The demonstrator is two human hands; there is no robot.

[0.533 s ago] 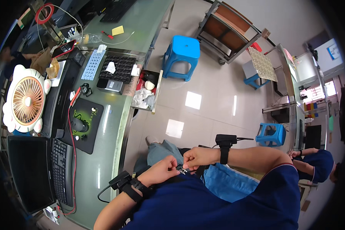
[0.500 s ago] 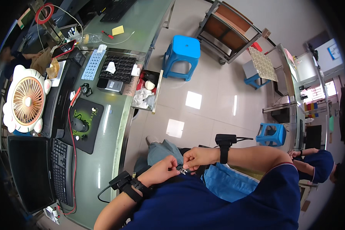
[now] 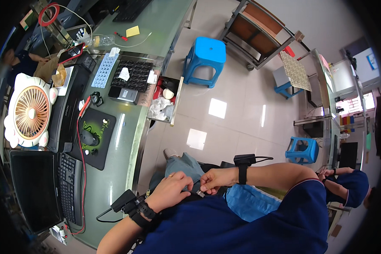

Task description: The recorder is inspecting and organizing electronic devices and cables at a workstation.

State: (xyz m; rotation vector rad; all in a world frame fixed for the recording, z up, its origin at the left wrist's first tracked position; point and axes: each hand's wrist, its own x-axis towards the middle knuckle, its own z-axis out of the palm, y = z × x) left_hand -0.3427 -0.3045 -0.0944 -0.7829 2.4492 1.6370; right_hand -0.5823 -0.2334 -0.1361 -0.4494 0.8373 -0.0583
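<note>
In the head view, we look down at 2 bare hands close together in front of the wearer's dark blue shirt. The right hand has its thumb and forefinger pinched on a small metal piece, which sits just below those fingertips, between the 2 hands. The left hand is just beside it, fingers bent downward and thumb toward the metal piece; we cannot tell whether it grips anything. Each wrist carries a black device, and we see a blue cloth beneath the right forearm.

To the left we see the greenish surface, well apart from the metal piece. On it are a black keyboard beside a dark screen, and a mouse on a black and green pad. Near the surface's far left edge stands a white fan with ears. An open drawer juts from the surface's side, with crumpled white stuff inside.

Beyond, on the pale tiled floor, we see a blue stool near a cart. At the right, another person in dark blue sits near a second blue stool
</note>
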